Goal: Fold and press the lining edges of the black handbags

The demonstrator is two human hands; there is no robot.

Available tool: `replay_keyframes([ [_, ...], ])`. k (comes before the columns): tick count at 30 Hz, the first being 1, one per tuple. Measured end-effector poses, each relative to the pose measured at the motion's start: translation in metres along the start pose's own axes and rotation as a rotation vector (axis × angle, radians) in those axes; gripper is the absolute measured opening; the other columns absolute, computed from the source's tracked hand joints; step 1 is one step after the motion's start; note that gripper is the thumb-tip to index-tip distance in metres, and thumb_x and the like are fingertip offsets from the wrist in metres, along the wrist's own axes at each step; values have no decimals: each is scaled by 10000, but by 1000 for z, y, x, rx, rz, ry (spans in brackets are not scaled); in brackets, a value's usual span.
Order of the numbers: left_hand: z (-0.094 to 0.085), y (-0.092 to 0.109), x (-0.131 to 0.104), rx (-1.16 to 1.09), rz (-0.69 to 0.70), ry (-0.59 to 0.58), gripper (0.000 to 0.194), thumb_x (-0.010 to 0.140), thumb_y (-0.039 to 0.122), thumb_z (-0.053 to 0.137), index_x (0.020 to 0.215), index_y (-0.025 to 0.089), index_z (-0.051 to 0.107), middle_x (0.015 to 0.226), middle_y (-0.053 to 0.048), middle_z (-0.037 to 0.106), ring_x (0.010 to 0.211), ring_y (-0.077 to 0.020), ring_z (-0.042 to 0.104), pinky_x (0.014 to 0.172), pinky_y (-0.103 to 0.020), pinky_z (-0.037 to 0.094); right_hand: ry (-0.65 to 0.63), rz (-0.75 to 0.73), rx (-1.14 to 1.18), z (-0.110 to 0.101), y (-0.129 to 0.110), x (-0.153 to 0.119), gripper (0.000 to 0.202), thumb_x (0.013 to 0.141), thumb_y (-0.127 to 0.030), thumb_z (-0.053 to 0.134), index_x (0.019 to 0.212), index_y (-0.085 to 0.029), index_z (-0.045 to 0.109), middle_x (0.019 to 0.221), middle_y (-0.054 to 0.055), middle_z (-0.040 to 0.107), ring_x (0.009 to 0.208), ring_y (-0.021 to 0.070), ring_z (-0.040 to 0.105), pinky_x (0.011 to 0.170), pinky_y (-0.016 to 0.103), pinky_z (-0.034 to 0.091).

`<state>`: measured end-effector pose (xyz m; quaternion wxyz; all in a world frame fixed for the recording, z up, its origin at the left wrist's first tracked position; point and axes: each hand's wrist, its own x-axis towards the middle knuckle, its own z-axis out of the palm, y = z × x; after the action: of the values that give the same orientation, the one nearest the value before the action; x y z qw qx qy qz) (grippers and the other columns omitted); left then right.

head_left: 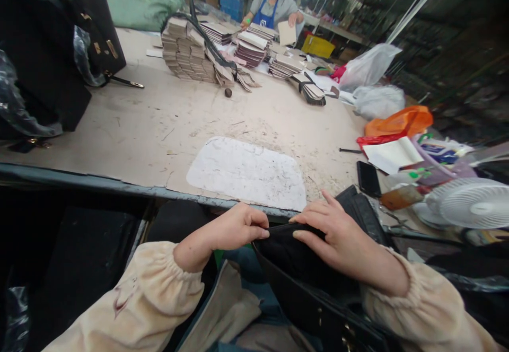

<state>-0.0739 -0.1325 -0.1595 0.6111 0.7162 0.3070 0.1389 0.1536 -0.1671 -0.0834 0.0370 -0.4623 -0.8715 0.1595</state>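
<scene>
A black handbag [294,288] with gold-coloured fittings lies tilted over my lap, its mouth toward the table edge. My left hand [236,227] pinches the rim at the bag's left corner between thumb and fingers. Farther along that same rim, my right hand [330,230] grips the edge, thumb on the near side and fingers on the far side. The dark inside of the bag shows below my right hand. Just beyond both hands, a white sheet [248,169] with rounded corners lies flat on the table.
Black handbags [99,28] stand at the left. Stacks of cut board pieces [186,50] sit across the table [131,124], where a masked co-worker [270,7] holds a piece. A phone [368,178], a white fan [469,203] and plastic bags [379,103] are on the right.
</scene>
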Motion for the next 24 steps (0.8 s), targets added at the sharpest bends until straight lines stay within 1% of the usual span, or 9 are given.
replay_keyframes([
  [2,-1,2,0,4,8,-3,191,803,275,538,699,127,600,596,35,464,574,-79,399,545,-180,310,-37,22,7,-5,1,-1,207,866,-318,539,1028,-222,624,950,37,644,961,187,574,1092,541,132],
  [3,-2,2,-1,7,10,-4,191,802,275,538,700,127,600,599,35,462,577,-79,397,544,-179,310,-39,36,4,-6,1,-2,201,868,-313,531,1019,-221,628,948,40,645,959,189,576,1088,546,139],
  [7,-3,7,-1,6,-15,-56,188,796,286,540,734,123,611,613,33,461,581,-80,393,527,-174,307,12,43,16,-4,1,0,143,859,-254,511,846,-221,649,788,3,629,806,154,589,1078,534,159],
  [9,-1,8,0,-31,-13,-76,195,797,297,541,789,119,621,637,30,478,592,-82,400,531,-175,316,47,37,26,-1,1,0,124,838,-228,524,804,-215,642,743,-8,614,772,143,585,1079,511,167],
  [11,3,10,2,-105,6,-70,239,802,329,551,878,117,629,690,20,521,623,-89,425,556,-178,342,65,43,20,1,-1,1,120,827,-216,526,783,-211,638,723,-11,605,763,140,581,1078,489,177],
  [14,10,11,7,-200,50,-19,307,800,371,579,966,120,640,775,-1,588,688,-106,474,624,-191,384,72,34,9,6,-7,3,135,818,-212,521,746,-208,635,696,-13,592,744,138,574,1069,469,191],
  [16,14,12,10,-206,73,18,269,805,344,578,916,115,665,760,-3,607,689,-107,485,647,-195,386,78,12,12,9,-12,5,138,807,-200,519,725,-206,630,679,-17,586,724,133,569,1066,465,194],
  [20,19,13,10,-155,96,67,192,804,260,557,773,110,673,652,15,569,620,-93,458,597,-189,352,94,-15,7,14,-19,9,150,794,-172,514,687,-202,615,646,-18,562,704,134,555,1061,462,210],
  [24,21,11,8,-215,83,136,178,782,258,575,704,110,637,603,32,506,598,-83,417,571,-188,326,36,-50,44,9,-16,11,124,832,-199,507,792,-212,623,734,-4,607,787,151,574,1084,496,172],
])
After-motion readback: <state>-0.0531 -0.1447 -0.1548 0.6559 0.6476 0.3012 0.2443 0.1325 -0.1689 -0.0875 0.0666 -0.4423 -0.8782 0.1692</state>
